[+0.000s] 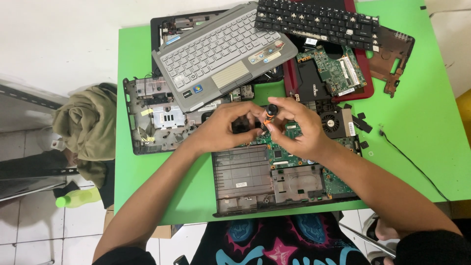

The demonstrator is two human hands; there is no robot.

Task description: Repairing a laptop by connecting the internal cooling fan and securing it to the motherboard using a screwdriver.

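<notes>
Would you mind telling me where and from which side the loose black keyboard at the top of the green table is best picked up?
I would take the black keyboard by its long lower edge near the right end, coming from the right. It is thin and flat, lying tilted across the red laptop shell, and that end overhangs the shell, so fingers could probably slip under it. Both hands are now busy at the screwdriver.

Bench right: bare green bench (422, 98), crossed only by a thin black cable (412, 162).
Bench back: blocked by grey keyboard cover (223, 54) and black keyboard (316, 22).
Bench left: blocked by opened laptop base (157, 118).
</notes>
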